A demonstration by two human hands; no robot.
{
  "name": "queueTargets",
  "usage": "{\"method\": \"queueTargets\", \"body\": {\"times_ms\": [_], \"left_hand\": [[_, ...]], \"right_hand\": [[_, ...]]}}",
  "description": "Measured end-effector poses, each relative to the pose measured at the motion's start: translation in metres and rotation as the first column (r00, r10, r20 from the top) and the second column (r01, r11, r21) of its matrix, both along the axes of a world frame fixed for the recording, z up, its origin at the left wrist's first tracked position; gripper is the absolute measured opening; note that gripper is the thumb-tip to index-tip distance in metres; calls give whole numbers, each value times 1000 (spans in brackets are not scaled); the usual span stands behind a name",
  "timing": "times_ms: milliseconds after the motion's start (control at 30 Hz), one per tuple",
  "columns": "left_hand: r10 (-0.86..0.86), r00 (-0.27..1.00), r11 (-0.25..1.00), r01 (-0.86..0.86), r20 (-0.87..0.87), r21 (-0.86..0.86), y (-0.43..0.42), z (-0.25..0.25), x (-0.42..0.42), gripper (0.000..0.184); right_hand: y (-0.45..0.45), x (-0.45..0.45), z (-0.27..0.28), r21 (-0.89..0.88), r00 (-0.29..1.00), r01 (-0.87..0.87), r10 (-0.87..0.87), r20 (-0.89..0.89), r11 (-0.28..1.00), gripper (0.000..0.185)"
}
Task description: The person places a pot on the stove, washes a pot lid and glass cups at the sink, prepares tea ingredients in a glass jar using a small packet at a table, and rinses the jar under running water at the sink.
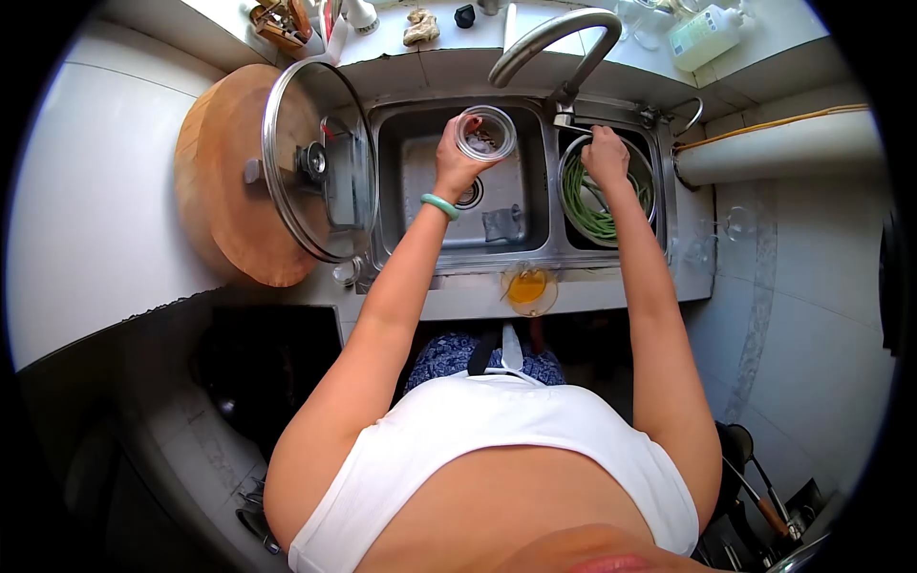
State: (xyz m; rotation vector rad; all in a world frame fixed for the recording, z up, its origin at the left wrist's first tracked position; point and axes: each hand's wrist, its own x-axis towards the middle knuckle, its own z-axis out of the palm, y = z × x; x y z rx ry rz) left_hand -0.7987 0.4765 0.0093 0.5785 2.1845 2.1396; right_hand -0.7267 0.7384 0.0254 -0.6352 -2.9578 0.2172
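My left hand (458, 160), with a pale green bangle on its wrist, is wrapped round an open glass jar (485, 134) over the left sink basin (411, 205). Some dark and pale bits show inside the jar. My right hand (606, 156) is closed at the end of the faucet lever (571, 125), above the right basin. Beneath it sits a round bowl of long green beans (585, 205), partly hidden by my hand and forearm. The curved faucet spout (549, 43) points toward the left basin, right of the jar. No stream of water is visible.
A glass lid (320, 162) leans upright against a thick round wooden board (205, 181) left of the sink. A glass cup of yellow liquid (526, 286) stands on the front edge. A grey cloth-like piece (503, 223) lies in the left basin. A bottle (707, 38) stands behind.
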Motion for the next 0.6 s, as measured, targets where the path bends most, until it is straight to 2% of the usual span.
{"method": "queueTargets", "body": {"times_ms": [100,167,200,233,300,467,500,600], "left_hand": [[37,999,999,-37,6,-11,-2,2,-2,70],[69,997,997,-69,19,-44,-7,-6,-1,68],[84,996,994,-82,16,-72,-10,-5,-3,66],[95,995,990,-93,14,-107,-13,-4,-1,65],[105,994,984,-99,34,-149,-21,-11,1,66],[91,985,992,-76,146,-103,-40,-37,9,67],[151,980,978,-129,132,-164,-45,-42,11,64],[170,982,961,-149,76,-232,-53,-48,13,64]], "right_hand": [[-4,0,6,81,991,-115,119,-55,990,34],[-29,-1,26,134,902,-184,221,-371,974,46],[-35,-4,24,29,886,-240,231,-401,970,54],[-41,-8,18,-143,889,-322,247,-386,936,51],[-60,-14,12,-496,915,-386,256,-311,778,42],[-109,-39,-16,-673,918,-391,318,-237,628,35],[-119,-43,-20,-723,912,-393,341,-228,568,35],[-136,-57,-26,-762,900,-394,383,-207,514,35]]}}
